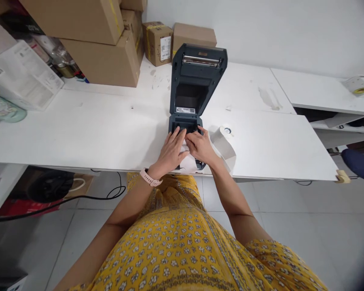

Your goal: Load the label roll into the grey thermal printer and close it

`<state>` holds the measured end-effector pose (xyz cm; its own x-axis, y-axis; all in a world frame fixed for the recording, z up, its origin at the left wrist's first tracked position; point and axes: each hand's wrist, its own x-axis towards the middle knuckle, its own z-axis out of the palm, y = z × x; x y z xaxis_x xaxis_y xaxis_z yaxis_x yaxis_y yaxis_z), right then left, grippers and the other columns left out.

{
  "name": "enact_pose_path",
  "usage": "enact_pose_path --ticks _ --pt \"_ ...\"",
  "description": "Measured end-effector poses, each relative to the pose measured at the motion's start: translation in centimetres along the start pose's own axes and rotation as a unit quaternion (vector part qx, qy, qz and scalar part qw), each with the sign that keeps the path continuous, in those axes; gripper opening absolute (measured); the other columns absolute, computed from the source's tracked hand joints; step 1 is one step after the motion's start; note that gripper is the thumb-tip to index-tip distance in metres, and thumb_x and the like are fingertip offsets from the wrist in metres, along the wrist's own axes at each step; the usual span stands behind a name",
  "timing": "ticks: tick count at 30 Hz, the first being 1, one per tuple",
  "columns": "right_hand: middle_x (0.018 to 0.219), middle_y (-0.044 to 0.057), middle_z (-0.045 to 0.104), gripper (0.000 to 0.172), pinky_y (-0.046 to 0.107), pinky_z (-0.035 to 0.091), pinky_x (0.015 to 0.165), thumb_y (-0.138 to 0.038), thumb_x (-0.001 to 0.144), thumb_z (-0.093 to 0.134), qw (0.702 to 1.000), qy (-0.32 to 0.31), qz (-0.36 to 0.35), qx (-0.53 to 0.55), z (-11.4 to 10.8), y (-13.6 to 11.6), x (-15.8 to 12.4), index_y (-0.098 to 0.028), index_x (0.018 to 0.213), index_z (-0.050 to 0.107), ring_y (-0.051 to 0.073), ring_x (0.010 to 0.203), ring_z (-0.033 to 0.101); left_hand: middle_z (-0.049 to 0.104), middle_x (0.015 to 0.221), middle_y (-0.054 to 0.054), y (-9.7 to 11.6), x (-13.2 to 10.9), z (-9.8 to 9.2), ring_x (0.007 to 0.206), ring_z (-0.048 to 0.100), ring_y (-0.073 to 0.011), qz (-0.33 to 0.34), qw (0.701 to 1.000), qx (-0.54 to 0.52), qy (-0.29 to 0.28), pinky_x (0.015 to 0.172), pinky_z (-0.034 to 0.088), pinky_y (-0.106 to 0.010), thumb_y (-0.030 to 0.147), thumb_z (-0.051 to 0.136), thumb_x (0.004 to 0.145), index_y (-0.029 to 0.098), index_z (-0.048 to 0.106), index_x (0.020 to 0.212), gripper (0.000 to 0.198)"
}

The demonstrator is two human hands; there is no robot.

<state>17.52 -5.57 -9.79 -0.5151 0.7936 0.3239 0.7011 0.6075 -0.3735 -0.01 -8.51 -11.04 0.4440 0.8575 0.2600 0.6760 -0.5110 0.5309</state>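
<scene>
"Where is the dark blue-grey, boxy plastic printer [185, 119]?"

"On the long white tabletop [109, 133], close to its near edge, with the lid [189, 72] raised."

"And the 2 hands?"

"Both at its open base. The left hand [171, 151] lies with fingers outstretched over the thin white paper [188, 163]; I cannot tell whether its thumb pinches anything. The right hand [201, 146] has bent fingers at the paper, some tips hidden, so I cannot tell whether it grips."

"How would these things handle?"

"The printer looks stiff and fairly heavy: take it by the 2 sides of the base, since pulling on the lid could strain the hinge. The paper should be light, soft and easily creased, best held by its side edges."

"Which way do they point?"

"The printer's long axis runs from the near table edge toward the white wall [261, 32]. It hinges at the far end, and the lid stands up, leaning slightly right. The paper's visible end points toward the near edge."

"Anything beside it?"

"1 loosely curled roll of white paper [227, 147], just right of the right hand."
</scene>
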Motion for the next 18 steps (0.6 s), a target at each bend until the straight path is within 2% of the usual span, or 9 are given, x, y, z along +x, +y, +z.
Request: enact_pose_path --ticks 3,8,11,13,16,18 --pt "0.090 0.005 0.075 0.030 0.054 0.030 0.119 -0.018 0.099 0.039 0.999 0.003 -0.015 0.042 -0.1 0.8 -0.1 -0.024 0.101 0.068 0.023 0.094 0.068 0.025 0.169 -0.016 -0.2 0.0 0.0 0.160 0.009 -0.0274 -0.001 0.999 0.024 -0.047 0.128 0.012 -0.053 0.039 0.044 0.099 0.015 0.014 0.162 0.074" --pt "0.116 0.002 0.077 0.031 0.055 0.032 0.122 -0.022 0.099 0.043 0.982 0.063 -0.010 0.176 -0.1 1.6 -0.9 -0.030 0.110 0.071 0.021 0.113 0.069 0.026 0.168 -0.019 -0.3 0.2 -0.2 0.160 0.008 -0.0286 0.003 0.998 0.035 -0.060 0.128 0.012 -0.054 0.040 0.046 0.099 0.012 0.012 0.163 0.078" --pt "0.132 0.005 0.070 0.026 0.055 0.041 0.116 -0.028 0.100 0.047 0.978 0.127 0.026 0.165 0.0 1.6 -1.1 -0.029 0.107 0.072 0.024 0.127 0.062 0.027 0.167 -0.020 -0.2 0.2 -0.3 0.160 0.008 -0.0294 0.004 0.997 0.041 -0.060 0.128 0.012 -0.054 0.041 0.048 0.099 0.011 0.015 0.162 0.078" --pt "0.142 0.008 0.063 0.024 0.055 0.042 0.115 -0.031 0.099 0.050 0.975 0.160 0.053 0.143 0.0 1.6 -1.0 -0.029 0.114 0.069 0.026 0.135 0.055 0.028 0.167 -0.019 -0.2 0.2 -0.3 0.160 0.008 -0.0295 0.008 0.997 0.046 -0.061 0.128 0.011 -0.055 0.042 0.048 0.099 0.012 0.018 0.162 0.076" --pt "0.150 0.012 0.056 0.034 0.053 0.039 0.118 -0.035 0.099 0.051 0.974 0.164 0.067 0.142 0.1 1.8 -0.6 -0.027 0.131 0.061 0.026 0.141 0.048 0.030 0.167 -0.018 -0.3 0.1 -0.2 0.160 0.009 -0.0301 0.011 0.997 0.055 -0.062 0.128 0.011 -0.056 0.041 0.047 0.099 0.012 0.024 0.160 0.072" --pt "0.149 0.012 0.056 0.039 0.051 0.039 0.119 -0.037 0.101 0.048 0.974 0.151 0.069 0.155 0.3 1.9 -0.5 -0.025 0.137 0.057 0.025 0.141 0.048 0.032 0.166 -0.018 -0.4 0.1 -0.1 0.159 0.011 -0.0310 0.015 0.996 0.060 -0.058 0.127 0.012 -0.058 0.040 0.048 0.099 0.012 0.030 0.158 0.068"
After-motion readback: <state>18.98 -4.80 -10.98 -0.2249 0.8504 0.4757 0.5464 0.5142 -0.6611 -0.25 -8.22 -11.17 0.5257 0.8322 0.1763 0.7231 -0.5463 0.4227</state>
